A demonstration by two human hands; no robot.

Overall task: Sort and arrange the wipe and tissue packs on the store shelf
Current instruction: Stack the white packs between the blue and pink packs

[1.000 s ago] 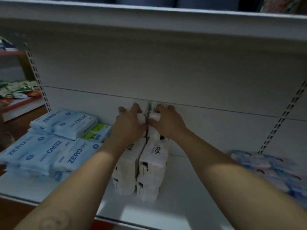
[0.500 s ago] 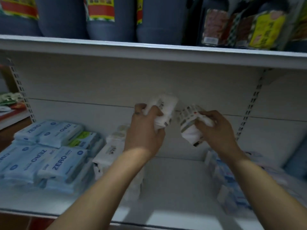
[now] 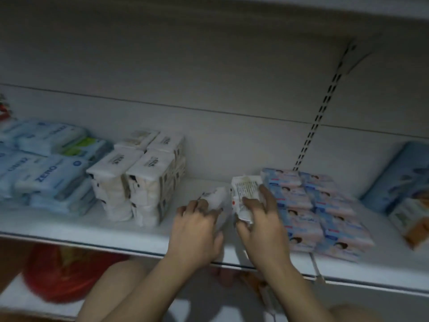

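Note:
My left hand [image 3: 197, 231] grips a small white tissue pack [image 3: 217, 198] down on the white shelf [image 3: 139, 238]. My right hand [image 3: 262, 226] holds a second white pack [image 3: 246, 189], its printed label facing up, just left of the pink-and-blue wipe packs [image 3: 322, 210]. The two held packs lie side by side in the gap between a stacked block of white tissue packs [image 3: 141, 177] on the left and the pink-and-blue packs on the right. Blue ZERO wipe packs [image 3: 46, 168] fill the far left.
A large blue pack [image 3: 399, 175] leans against the back wall at far right, with an orange-and-white pack [image 3: 411, 221] in front of it. A slotted upright [image 3: 318, 117] runs up the back panel. Below the shelf sits a red item [image 3: 67, 273].
Both hands lifted a white pack each off the stack, carried them right and lowered them onto the shelf beside the pink-and-blue packs. The camera view shifted right and down.

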